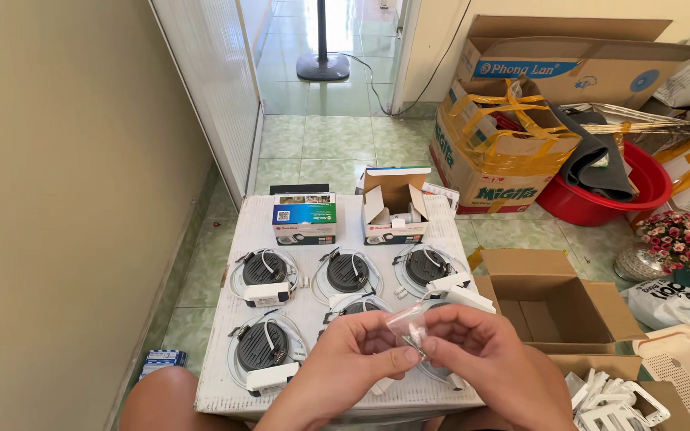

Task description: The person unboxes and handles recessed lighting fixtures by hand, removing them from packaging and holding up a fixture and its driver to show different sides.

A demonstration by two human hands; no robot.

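Above the white board (pixel 297 215), both hands (pixel 409 351) pinch a clear plastic bag (pixel 409 326) holding small metal clips.

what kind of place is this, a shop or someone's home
Probably a home storeroom or hallway used as a work spot: green tiled floor, stacked cardboard boxes, a red plastic basin, and round ceiling lights laid out on a low white board.

A small clear plastic bag (pixel 407 326) is being pinched between both hands' fingers (pixel 397 359) above the table (pixel 225 391). At the table's far edge, a closed blue, green and white box (pixel 304 218) is sitting just beside an open white carton (pixel 394 209). On the floor, an empty brown cardboard box (pixel 557 307) is standing open to the right, and larger taped cartons (pixel 497 148) are standing behind it.
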